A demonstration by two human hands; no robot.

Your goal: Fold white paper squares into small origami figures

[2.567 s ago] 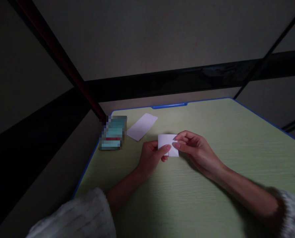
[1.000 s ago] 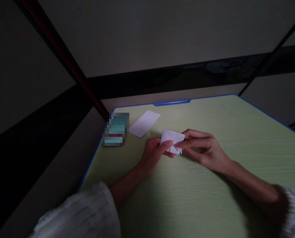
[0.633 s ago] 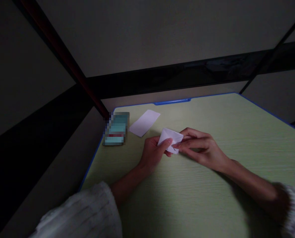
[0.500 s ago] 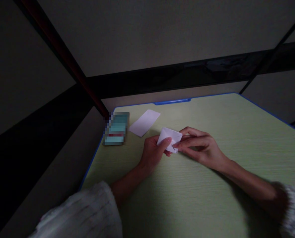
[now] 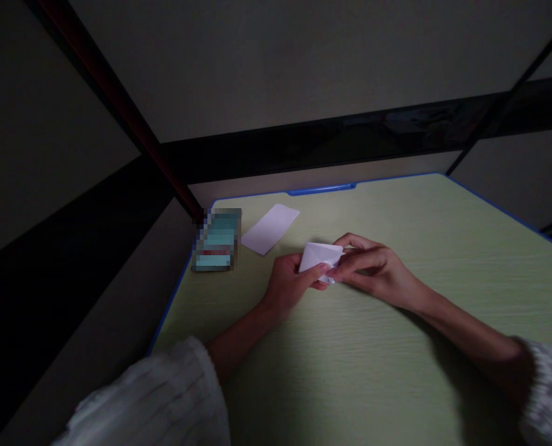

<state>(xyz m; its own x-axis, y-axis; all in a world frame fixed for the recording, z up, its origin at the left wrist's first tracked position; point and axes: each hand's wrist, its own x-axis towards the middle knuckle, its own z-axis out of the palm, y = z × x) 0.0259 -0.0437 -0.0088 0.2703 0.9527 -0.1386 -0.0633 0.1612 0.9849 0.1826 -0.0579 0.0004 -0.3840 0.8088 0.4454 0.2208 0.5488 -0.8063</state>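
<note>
Between my two hands is a small folded white paper (image 5: 318, 255), creased into a squarish packet and held just over the table. My left hand (image 5: 289, 284) grips its left and lower side, thumb laid across the top face and fingers underneath. At the packet's right corner, my right hand (image 5: 373, 266) pinches the paper between thumb and fingertips. The fingertips hide the lower right corner and part of the folds there.
A flat white sheet of paper (image 5: 271, 229) lies behind my left hand. Left of it, by the table's edge, is a blurred-out phone-like rectangle (image 5: 217, 241). The pale wooden table (image 5: 396, 371) has a blue rim, with a blue strip (image 5: 322, 189) at its far edge against the dark-banded wall.
The folded paper has tilted and shifted slightly right. My left thumb has slid right toward the corner, and my right fingers now pinch there closer to it.
</note>
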